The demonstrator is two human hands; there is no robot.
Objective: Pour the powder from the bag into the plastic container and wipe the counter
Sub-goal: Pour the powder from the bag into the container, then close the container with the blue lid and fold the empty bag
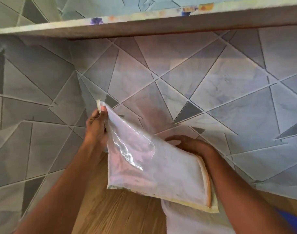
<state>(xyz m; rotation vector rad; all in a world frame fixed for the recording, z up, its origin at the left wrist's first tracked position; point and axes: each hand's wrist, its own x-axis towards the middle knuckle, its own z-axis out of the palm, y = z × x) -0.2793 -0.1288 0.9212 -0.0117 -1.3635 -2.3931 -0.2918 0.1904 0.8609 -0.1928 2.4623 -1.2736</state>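
A clear plastic bag (154, 168) dusted with white powder is held up in front of the tiled wall, tilted down to the right. My left hand (96, 129) pinches its upper left corner between thumb and fingers. My right hand (193, 145) grips the bag's right side from behind, fingers curled over its top edge. Below the bag a white object (186, 220) shows on the wooden counter (120, 213); I cannot tell whether it is the plastic container. The bag hides its top.
A grey wall of triangular tiles (228, 92) fills the view. A stone shelf (144, 26) runs across the top. Something blue (291, 220) shows at the lower right behind my right forearm.
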